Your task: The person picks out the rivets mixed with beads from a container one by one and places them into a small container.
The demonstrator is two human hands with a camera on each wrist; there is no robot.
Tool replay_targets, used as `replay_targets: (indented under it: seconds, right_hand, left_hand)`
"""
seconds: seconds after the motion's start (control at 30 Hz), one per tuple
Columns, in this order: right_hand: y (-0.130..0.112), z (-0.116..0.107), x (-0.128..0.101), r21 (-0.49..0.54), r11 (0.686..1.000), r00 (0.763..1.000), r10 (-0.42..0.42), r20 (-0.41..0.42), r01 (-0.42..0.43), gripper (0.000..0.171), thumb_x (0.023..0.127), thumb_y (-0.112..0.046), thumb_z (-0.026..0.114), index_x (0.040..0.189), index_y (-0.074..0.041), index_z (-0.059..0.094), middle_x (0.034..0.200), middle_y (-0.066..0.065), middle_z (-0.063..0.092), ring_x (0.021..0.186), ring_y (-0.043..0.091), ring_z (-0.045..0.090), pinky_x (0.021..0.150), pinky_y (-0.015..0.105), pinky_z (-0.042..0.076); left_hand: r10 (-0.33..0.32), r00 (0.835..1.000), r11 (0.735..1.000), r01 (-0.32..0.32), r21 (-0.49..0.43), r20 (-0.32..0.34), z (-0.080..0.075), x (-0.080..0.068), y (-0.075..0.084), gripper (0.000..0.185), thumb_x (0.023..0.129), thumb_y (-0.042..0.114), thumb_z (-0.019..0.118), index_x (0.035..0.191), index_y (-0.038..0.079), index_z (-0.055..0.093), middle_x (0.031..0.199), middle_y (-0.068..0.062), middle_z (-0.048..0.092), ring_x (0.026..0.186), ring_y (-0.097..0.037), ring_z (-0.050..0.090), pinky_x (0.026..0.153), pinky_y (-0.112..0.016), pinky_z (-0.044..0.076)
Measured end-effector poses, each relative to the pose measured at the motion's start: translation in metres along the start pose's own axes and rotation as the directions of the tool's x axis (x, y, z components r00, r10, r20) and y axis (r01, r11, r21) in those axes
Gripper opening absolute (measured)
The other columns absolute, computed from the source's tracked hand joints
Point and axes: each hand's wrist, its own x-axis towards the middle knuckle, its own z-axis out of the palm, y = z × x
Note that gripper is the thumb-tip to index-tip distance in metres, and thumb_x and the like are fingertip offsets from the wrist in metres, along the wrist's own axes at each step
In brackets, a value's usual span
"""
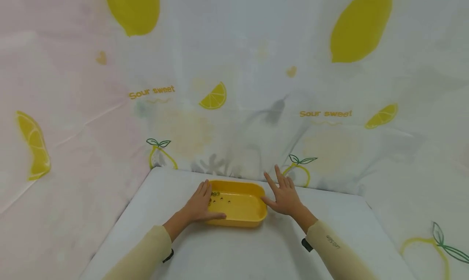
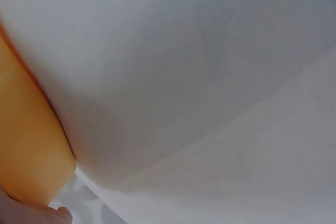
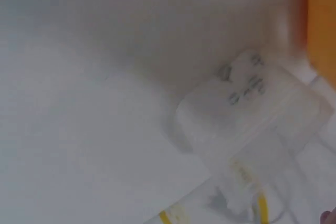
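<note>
A yellow rectangular tray sits on the white table, with several small round pieces in its left part, too small to identify. My left hand rests on the tray's left end, fingers straight along that side and thumb along the front rim. In the left wrist view, the tray's orange-looking wall shows beside a fingertip. My right hand is spread at the tray's right end, its thumb at the rim and the other fingers raised away from it.
A translucent white container with several small dark marks or pieces appears beside the tray in the right wrist view; its contents are blurred. White table surface surrounds the tray. A lemon-printed sheet hangs behind the table.
</note>
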Motion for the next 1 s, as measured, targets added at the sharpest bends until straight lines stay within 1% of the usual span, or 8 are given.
replay_targets:
  seconds: [0.23,0.33,0.4,0.47,0.63,0.73,0.87,1.0]
  right_hand:
    - [-0.026,0.019,0.009,0.052,0.997,0.998,-0.063,-0.004,0.064,0.085,0.091,-0.057,0.059,0.159,-0.021,0.021,0.164,0.025,0.002,0.137,0.041,0.036,0.11,0.061,0.031]
    - [-0.037,0.026,0.014,0.066,0.993,0.995,-0.099,-0.03,0.101,0.085,0.09,-0.055,0.061,0.158,-0.02,0.025,0.164,0.026,0.004,0.135,0.041,0.038,0.109,0.059,0.033]
    - [-0.045,0.031,0.018,0.075,0.992,0.994,-0.1,-0.035,0.102,0.084,0.09,-0.055,0.061,0.158,-0.02,0.026,0.164,0.025,0.005,0.134,0.04,0.039,0.108,0.059,0.034]
    - [-0.053,0.036,0.02,0.096,0.991,0.996,-0.088,-0.02,0.09,0.083,0.091,-0.056,0.06,0.158,-0.021,0.025,0.165,0.023,0.004,0.136,0.038,0.038,0.109,0.058,0.034]
    - [-0.071,0.045,0.024,0.21,0.977,0.996,-0.058,0.061,0.044,0.082,0.093,-0.053,0.058,0.159,-0.023,0.02,0.165,0.023,0.002,0.139,0.042,0.036,0.109,0.061,0.032]
    - [-0.077,0.048,0.025,0.202,0.979,0.995,-0.041,0.088,0.022,0.085,0.093,-0.056,0.057,0.16,-0.024,0.015,0.165,0.023,0.002,0.139,0.043,0.035,0.11,0.061,0.033]
    - [-0.081,0.049,0.029,0.194,0.981,0.996,-0.047,0.071,0.032,0.087,0.091,-0.059,0.059,0.159,-0.023,0.018,0.164,0.022,0.007,0.139,0.043,0.036,0.108,0.062,0.036]
    - [-0.084,0.051,0.031,0.239,0.969,0.994,-0.083,0.073,0.064,0.086,0.09,-0.057,0.063,0.157,-0.02,0.025,0.162,0.023,0.017,0.139,0.043,0.038,0.105,0.063,0.039]
  left_hand:
    - [-0.007,0.999,0.995,0.011,-0.103,0.037,0.003,0.004,0.004,0.141,0.063,0.079,0.073,0.156,-0.003,0.007,0.165,-0.022,-0.002,0.153,-0.04,0.001,0.12,-0.055,0.02]
    - [-0.006,0.999,0.983,0.016,-0.183,0.054,0.0,0.003,0.001,0.14,0.063,0.072,0.079,0.157,-0.002,0.007,0.166,-0.021,-0.005,0.153,-0.04,-0.003,0.119,-0.059,0.019]
    - [0.001,0.998,0.972,0.015,-0.236,0.07,-0.003,0.002,-0.002,0.139,0.063,0.067,0.083,0.157,0.0,0.005,0.166,-0.018,-0.008,0.153,-0.038,-0.005,0.12,-0.059,0.016]
    - [0.015,0.998,0.959,0.004,-0.284,0.065,-0.005,0.001,-0.006,0.139,0.062,0.062,0.086,0.157,-0.001,0.006,0.166,-0.019,-0.008,0.153,-0.038,-0.005,0.119,-0.06,0.016]
    - [0.037,0.997,0.955,-0.017,-0.297,0.063,-0.006,-0.002,-0.015,0.14,0.062,0.06,0.087,0.157,-0.002,0.003,0.166,-0.019,-0.007,0.153,-0.037,-0.001,0.121,-0.057,0.014]
    - [0.059,0.996,0.948,-0.036,-0.316,0.061,-0.006,0.0,-0.014,0.14,0.064,0.062,0.085,0.158,0.001,0.001,0.166,-0.018,-0.005,0.154,-0.037,0.001,0.12,-0.058,0.015]
    - [0.068,0.996,0.944,-0.048,-0.325,0.052,-0.007,0.002,-0.012,0.139,0.064,0.062,0.085,0.158,0.002,0.001,0.166,-0.018,-0.003,0.154,-0.036,0.004,0.12,-0.058,0.017]
    - [0.048,0.997,0.939,-0.023,-0.343,0.067,-0.005,0.001,-0.01,0.139,0.064,0.059,0.086,0.158,0.002,0.001,0.166,-0.018,-0.004,0.154,-0.036,0.002,0.12,-0.058,0.015]
